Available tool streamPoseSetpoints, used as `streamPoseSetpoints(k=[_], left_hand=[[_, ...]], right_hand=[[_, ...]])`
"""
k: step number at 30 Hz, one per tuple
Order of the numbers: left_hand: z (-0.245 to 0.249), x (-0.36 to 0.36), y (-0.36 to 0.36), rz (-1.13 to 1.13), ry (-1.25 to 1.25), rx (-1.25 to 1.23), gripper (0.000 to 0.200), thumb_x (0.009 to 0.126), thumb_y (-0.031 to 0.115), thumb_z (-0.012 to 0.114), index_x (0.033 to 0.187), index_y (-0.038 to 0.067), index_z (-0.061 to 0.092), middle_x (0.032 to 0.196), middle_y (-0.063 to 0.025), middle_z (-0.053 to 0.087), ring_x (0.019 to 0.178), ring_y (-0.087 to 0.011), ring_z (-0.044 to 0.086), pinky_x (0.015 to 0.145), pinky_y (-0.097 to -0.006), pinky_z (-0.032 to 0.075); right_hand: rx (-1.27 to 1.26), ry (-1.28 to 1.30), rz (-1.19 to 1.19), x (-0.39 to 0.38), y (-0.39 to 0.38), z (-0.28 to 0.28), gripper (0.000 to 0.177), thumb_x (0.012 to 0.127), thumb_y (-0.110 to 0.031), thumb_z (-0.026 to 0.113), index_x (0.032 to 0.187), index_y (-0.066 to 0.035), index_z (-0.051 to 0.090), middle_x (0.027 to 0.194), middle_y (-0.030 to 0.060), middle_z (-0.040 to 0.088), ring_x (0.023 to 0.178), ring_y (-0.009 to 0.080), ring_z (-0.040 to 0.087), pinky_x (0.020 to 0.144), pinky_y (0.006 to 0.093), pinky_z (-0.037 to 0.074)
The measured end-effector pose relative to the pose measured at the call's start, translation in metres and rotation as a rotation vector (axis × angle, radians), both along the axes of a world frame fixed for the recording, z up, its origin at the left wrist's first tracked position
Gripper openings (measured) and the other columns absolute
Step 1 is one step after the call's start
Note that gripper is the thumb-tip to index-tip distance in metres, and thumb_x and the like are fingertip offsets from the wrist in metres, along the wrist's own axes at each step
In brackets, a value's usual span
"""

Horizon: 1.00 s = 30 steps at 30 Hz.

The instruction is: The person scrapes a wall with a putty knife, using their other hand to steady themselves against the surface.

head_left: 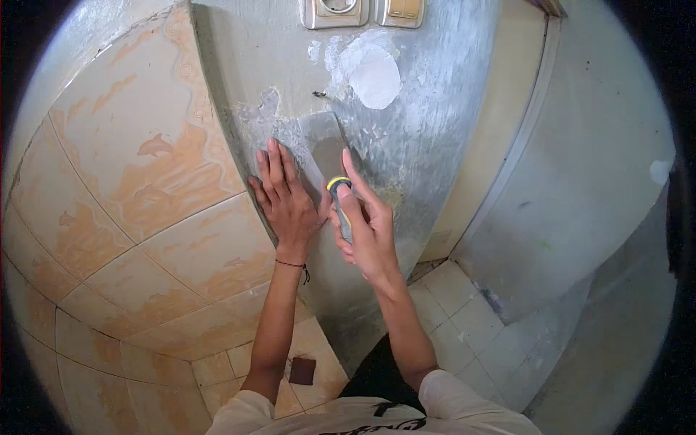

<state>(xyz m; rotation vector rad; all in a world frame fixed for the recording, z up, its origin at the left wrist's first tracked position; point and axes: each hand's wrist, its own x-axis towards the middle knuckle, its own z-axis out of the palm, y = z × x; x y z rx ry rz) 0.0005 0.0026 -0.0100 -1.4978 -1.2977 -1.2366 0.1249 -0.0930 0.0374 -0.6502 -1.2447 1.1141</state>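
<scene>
Clamps the right hand [371, 235] round the scraper [330, 161], by its grey-and-yellow handle [338, 185], flat blade [319, 132] at the flaking wall [424, 138]. Lays the left hand [290, 210], slightly spread, just beside, near dolphin-patterned tiles [170, 185]. Cannot read the shirt [460, 399] lettering [406, 426].

You've got dolphin-print wall tiles [134, 170] at frame L, pale floor tiles [476, 324] lower R, socket [337, 7] + switch [402, 7] top ctr.

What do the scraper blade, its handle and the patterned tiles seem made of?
Scraper blade: probably metal, dull; it looks flat and grey.
Handle: perhaps plastic, its rounded grey body banded yellow; finish unclear.
Patterned tiles: likely glazed ceramic, smooth-looking, squarely jointed.
</scene>
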Motion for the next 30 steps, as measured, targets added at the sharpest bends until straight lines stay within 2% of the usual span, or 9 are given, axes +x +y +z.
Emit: streamPoseSetpoints(k=[6, 10, 18, 21, 30], left_hand=[[0.000, 0.000, -0.001, 0.004, 0.001, -0.015, 0.086, 0.096, 0.060, 0.041, 0.153, -0.004, 0.032, 0.162, -0.0156, 0.030, 0.150, -0.0337, 0.026, 0.121, -0.0515, 0.016], [-0.001, -0.002, -0.001, -0.004, -0.003, -0.044, 0.087, 0.095, 0.060, 0.042, 0.153, -0.004, 0.032, 0.162, -0.0156, 0.030, 0.150, -0.0339, 0.025, 0.121, -0.0519, 0.016], [-0.002, -0.001, 0.002, 0.064, 0.030, -0.012, 0.086, 0.093, 0.055, 0.050, 0.152, -0.005, 0.034, 0.161, -0.0157, 0.031, 0.150, -0.0335, 0.025, 0.120, -0.0523, 0.018], [0.000, -0.001, 0.000, -0.016, 0.002, -0.005, 0.084, 0.092, 0.050, 0.054, 0.151, -0.005, 0.035, 0.161, -0.0159, 0.032, 0.150, -0.0332, 0.026, 0.121, -0.0516, 0.017], [0.000, 0.000, -0.001, 0.012, 0.004, -0.008, 0.084, 0.088, 0.046, 0.060, 0.150, -0.005, 0.037, 0.160, -0.0162, 0.034, 0.149, -0.0337, 0.027, 0.121, -0.0508, 0.016]], right_hand=[[0.017, 0.011, -0.008, -0.005, 0.003, -0.003, 0.054, 0.108, -0.026, 0.047, 0.158, -0.016, 0.030, 0.071, -0.0048, 0.047, 0.050, 0.0013, 0.035, 0.041, 0.0192, 0.032], [0.001, 0.015, -0.006, -0.004, 0.000, -0.002, 0.054, 0.108, -0.026, 0.047, 0.158, -0.016, 0.030, 0.071, -0.0049, 0.046, 0.051, 0.0012, 0.034, 0.041, 0.0191, 0.032], [0.010, 0.024, 0.005, -0.003, 0.003, 0.002, 0.054, 0.108, -0.026, 0.047, 0.158, -0.015, 0.031, 0.071, -0.0052, 0.047, 0.051, 0.0007, 0.035, 0.042, 0.0185, 0.032], [0.011, -0.013, 0.014, 0.003, 0.002, -0.007, 0.054, 0.107, -0.026, 0.048, 0.158, -0.015, 0.032, 0.071, -0.0051, 0.047, 0.050, 0.0007, 0.035, 0.042, 0.0186, 0.032], [0.030, -0.038, 0.044, 0.009, 0.006, 0.000, 0.052, 0.107, -0.026, 0.049, 0.156, -0.017, 0.036, 0.070, -0.0045, 0.049, 0.050, 0.0011, 0.036, 0.041, 0.0191, 0.031]])
